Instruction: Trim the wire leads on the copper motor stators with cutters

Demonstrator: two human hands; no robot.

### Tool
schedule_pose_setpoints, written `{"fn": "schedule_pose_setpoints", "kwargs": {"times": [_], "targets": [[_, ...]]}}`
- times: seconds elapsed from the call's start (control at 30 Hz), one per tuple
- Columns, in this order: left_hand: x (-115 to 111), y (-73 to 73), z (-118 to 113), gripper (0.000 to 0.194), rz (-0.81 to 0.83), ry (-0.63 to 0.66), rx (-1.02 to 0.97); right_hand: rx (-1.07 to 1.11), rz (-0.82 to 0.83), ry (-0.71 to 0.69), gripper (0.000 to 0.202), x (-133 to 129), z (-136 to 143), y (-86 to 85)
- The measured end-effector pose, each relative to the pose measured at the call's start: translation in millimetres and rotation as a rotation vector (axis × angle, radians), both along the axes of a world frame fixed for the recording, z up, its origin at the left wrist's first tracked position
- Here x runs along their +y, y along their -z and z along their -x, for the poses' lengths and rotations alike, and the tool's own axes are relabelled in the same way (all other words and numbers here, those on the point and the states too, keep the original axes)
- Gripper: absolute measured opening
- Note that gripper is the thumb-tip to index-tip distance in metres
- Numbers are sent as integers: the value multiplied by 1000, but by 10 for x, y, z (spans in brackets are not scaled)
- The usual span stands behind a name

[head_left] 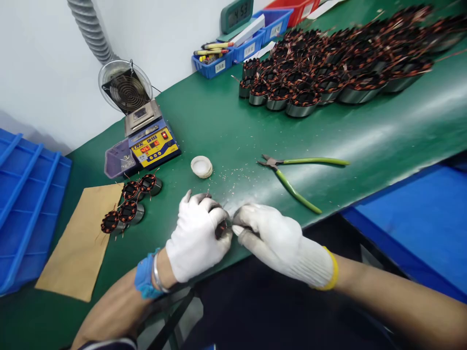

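Here's the cup (201,167) just ahead of the left hand (199,238), and cutters (273,163) sprawl ahead of the right hand (273,238)! Between them, a lane runs forward over the bench (233,131); massed stators (304,103) wall off ahead-right, four stators (131,212) obstruct left.

A green-topped workbench (219,131) slants across the scene, its far right side crowded with rows of copper-wound motor stators (302,99). Labeled blue bins (206,69) and a red bin (297,12) line the far edge along the wall. At left sits a blue-and-yellow solder pot (156,146) with a red digital readout, just beside a purple tray (113,163); nearer, four more stators (128,212) cluster at the right edge of a brown cardboard sheet (78,243). Toward the middle, wire clippings (228,183) lie scattered between a small white dish (201,167) and spread, green-handled cutting pliers (274,163)
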State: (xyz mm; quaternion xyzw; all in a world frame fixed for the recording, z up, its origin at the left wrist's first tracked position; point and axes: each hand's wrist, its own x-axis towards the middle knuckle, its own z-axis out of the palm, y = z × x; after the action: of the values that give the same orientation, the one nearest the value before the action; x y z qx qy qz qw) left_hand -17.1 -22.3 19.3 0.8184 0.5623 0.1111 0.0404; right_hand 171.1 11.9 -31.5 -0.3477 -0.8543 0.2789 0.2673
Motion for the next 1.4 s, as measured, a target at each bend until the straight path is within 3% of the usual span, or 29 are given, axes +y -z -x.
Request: {"fn": "schedule_pose_setpoints", "kwargs": {"times": [0.1,0.2,0.33,0.57,0.73,0.83,1.0,1.1,1.23,1.4], "targets": [[-62,68,-74,8,-161,-95,61,-51,129,73,23,6,-38,-33],[-94,139,-114,14,-209,-24,42,-64,213,124,21,10,-69,-39],[-54,193,-106,19,-144,65,-91,-51,286,173,22,14,-88,-56],[70,125,-115,16,22,62,-154,7,436,248,24,41,-72,-128],[102,149,-129,15,67,22,-169,98,439,267,18,-4,-98,-111],[105,161,-124,14,74,26,-172,117,238,173,19,-12,-167,-77],[119,122,-115,16,104,41,-154,30,-425,-2,18,187,-299,5],[130,103,-110,16,110,57,-139,-89,-682,-142,24,324,-316,7],[137,113,-105,15,120,72,-131,-229,-858,-248,26,396,-294,-67],[137,129,-104,16,85,88,-103,-251,-910,-320,29,444,-290,-191]]}}
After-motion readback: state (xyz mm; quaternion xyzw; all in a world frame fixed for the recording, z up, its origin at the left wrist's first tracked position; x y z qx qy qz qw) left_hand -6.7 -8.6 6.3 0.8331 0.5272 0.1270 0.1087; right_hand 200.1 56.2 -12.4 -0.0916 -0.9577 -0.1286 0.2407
